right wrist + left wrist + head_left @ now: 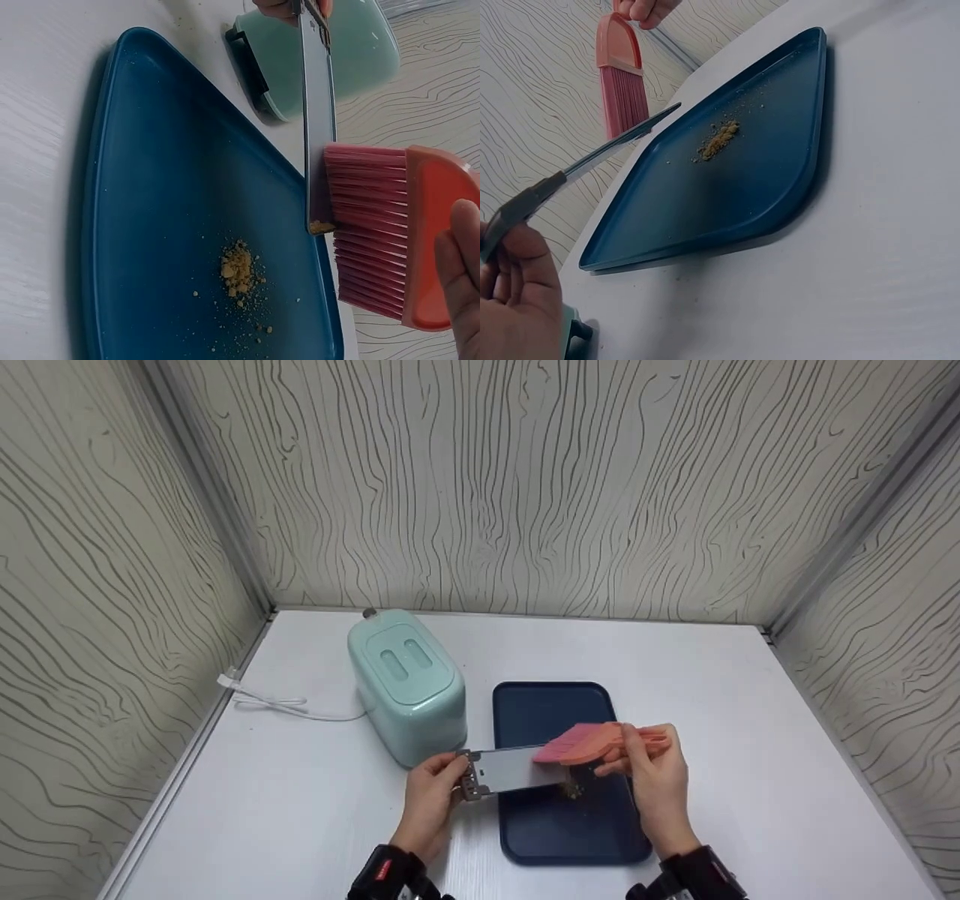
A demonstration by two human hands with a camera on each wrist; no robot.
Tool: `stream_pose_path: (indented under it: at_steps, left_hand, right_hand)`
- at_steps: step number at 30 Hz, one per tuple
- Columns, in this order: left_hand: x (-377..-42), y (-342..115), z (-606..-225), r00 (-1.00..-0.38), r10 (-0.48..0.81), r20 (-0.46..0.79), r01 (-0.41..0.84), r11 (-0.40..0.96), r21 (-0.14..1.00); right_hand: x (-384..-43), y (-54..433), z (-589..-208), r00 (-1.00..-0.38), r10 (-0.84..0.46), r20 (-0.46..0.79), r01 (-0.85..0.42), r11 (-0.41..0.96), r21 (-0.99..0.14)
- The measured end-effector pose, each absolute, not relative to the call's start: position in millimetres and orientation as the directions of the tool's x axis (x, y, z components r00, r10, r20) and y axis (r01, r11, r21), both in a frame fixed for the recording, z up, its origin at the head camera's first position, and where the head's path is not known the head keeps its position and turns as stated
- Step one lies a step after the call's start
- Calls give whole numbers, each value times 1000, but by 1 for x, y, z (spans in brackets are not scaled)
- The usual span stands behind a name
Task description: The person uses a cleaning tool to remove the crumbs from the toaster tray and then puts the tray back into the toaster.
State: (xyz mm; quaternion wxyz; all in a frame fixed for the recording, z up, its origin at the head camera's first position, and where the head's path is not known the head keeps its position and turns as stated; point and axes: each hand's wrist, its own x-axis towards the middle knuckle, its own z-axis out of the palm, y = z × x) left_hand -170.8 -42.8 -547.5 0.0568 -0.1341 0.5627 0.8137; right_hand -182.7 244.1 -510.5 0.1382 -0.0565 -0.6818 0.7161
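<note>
A hand brush and a flat metal plate were held above a dark blue tray.
Head view: the brush was orange with pink bristles, the plate silvery; the right hand gripped the brush handle, and the left hand pinched the plate's brown end. A mint-green appliance stood left of the tray on a white table, before wood-grain-patterned walls. Left wrist view: the plate appeared nearly edge-on; tan crumbs lay on the tray. Right wrist view: the bristles lay against the plate, with some crumbs at its far end.
</note>
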Motion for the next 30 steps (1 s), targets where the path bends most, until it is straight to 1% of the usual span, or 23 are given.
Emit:
stream_pose_path:
  at_steps: [7,21,25,30]
  left_hand:
    - [-173,-44,-550,-958,-66,-280,-244,-328,913]
    - [-174,-44,-551,-956,-85,-281,-241,-317,917]
    - [-174,-43,-551,-955,-93,-280,-236,-331,914]
    - [-175,-44,-550,-958,-104,-268,-224,-311,924]
  right_hand:
    - [-183,249,-513,-959,270,83,-98,-44,-994]
    - [-178,259,-517,-966,255,38,-39,3,-999]
    - [-176,263,-517,-967,251,32,-36,-10,-999]
    - [-174,269,-518,-968,252,23,-32,-31,-999]
